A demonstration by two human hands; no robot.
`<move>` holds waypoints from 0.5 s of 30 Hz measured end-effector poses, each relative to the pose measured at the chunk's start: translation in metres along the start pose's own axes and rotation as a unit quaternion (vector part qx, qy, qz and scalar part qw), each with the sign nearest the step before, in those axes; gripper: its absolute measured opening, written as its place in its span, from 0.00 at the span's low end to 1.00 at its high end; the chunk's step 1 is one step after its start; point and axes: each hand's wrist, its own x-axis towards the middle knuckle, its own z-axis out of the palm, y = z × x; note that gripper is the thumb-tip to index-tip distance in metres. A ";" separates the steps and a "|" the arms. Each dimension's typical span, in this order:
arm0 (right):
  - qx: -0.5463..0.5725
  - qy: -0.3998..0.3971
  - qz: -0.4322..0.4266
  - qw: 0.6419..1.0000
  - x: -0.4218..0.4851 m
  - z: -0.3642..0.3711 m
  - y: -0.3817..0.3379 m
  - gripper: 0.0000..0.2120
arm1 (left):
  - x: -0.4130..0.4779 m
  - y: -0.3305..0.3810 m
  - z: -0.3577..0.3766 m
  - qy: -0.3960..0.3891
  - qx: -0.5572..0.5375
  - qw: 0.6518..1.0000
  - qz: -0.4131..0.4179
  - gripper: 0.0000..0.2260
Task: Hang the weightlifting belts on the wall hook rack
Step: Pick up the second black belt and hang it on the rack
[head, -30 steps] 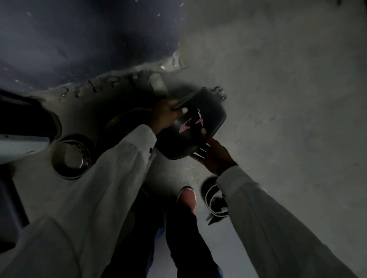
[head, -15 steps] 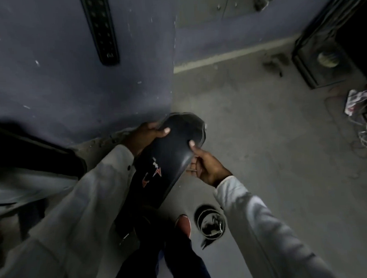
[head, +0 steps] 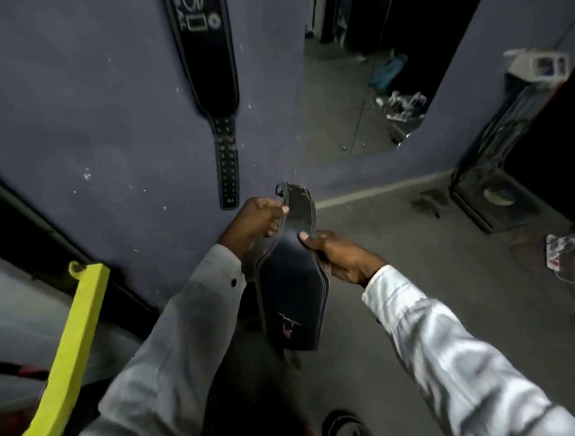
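I hold a black weightlifting belt [head: 291, 290] with a small red logo in front of me, its wide part hanging down. My left hand [head: 253, 221] pinches the narrow upper end on its left edge. My right hand [head: 342, 256] grips the right edge a little lower, thumb on the face. A second black belt [head: 209, 76] with white markings and a studded strap hangs flat on the dark blue wall [head: 77, 111], just up and left of my hands. The hook rack itself is out of view above.
A yellow bar [head: 74, 345] slants up at the lower left. A mirror [head: 356, 83] is set in the wall at the upper right. A black speaker box [head: 496, 205] stands on the grey floor at right, with loose cables [head: 574, 258] beyond. Another coiled belt [head: 346, 428] lies by my foot.
The view has tilted up from the floor to the wall. Both hands lifted the belt and shifted toward its narrow end; it now hangs lengthwise instead of curled.
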 end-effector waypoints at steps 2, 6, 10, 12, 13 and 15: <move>-0.075 0.042 -0.024 0.996 -0.006 -0.003 -0.032 0.09 | -0.013 0.009 0.002 0.005 0.007 1.000 0.030 0.10; -0.165 0.079 -0.116 0.976 -0.011 -0.009 -0.072 0.07 | -0.042 0.016 0.008 0.016 0.014 0.992 0.128 0.07; -0.193 -0.017 -0.202 0.960 -0.028 0.002 -0.100 0.08 | -0.067 0.046 0.002 0.066 0.000 0.980 0.188 0.07; -0.204 -0.035 -0.222 0.953 -0.031 0.012 -0.116 0.10 | -0.075 0.067 -0.006 0.091 0.015 0.972 0.217 0.04; -0.209 -0.026 -0.232 0.950 -0.030 0.019 -0.126 0.11 | -0.077 0.078 -0.010 0.101 0.032 0.968 0.227 0.05; -0.204 0.019 -0.263 0.943 -0.025 0.027 -0.143 0.12 | -0.076 0.093 -0.016 0.102 0.062 0.963 0.240 0.04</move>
